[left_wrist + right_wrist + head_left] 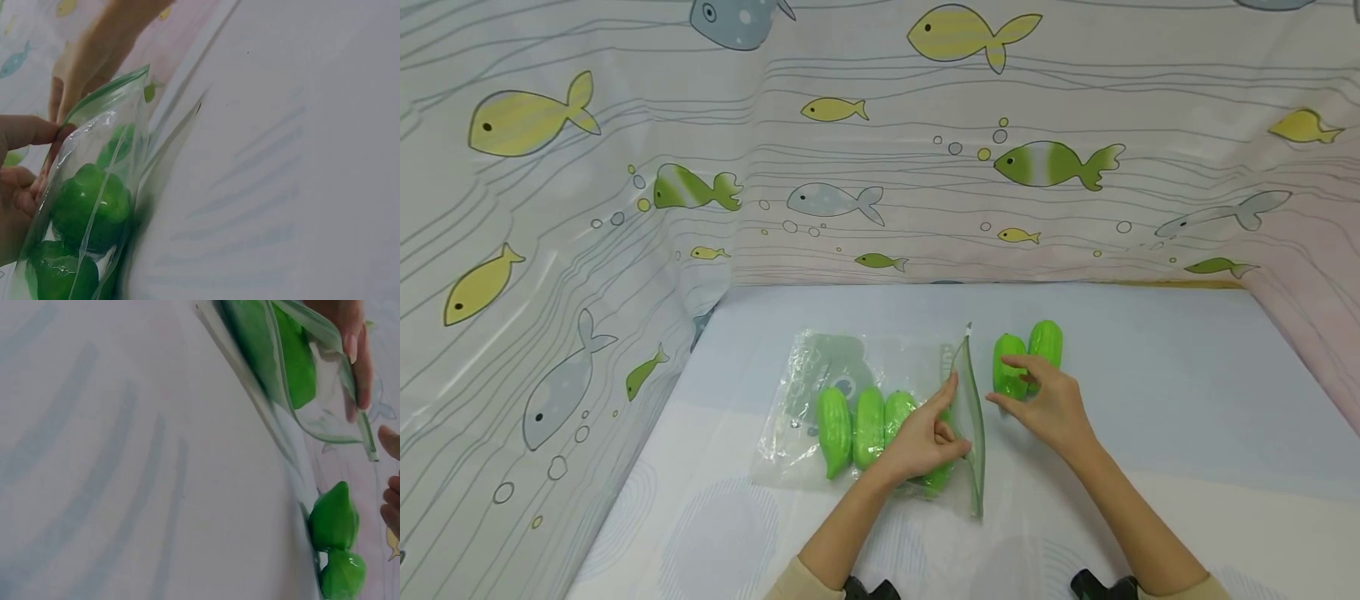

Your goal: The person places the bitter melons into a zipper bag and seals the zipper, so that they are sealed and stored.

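A clear zip bag lies on the table with several green toy cucumbers in it, side by side. At its right end the green-edged mouth gapes. My left hand holds that mouth by one side, index finger and thumb spread along the edge and the other fingers bent. Outside the bag, to its right, stand two more toy cucumbers close together. My right hand hovers over them, thumb and index finger apart, holding nothing. The right wrist view shows its fingertips clear of the pair.
A pale patterned cloth covers the table. Behind and to the left rises a fish-print curtain. Dark wrist straps sit on both forearms.
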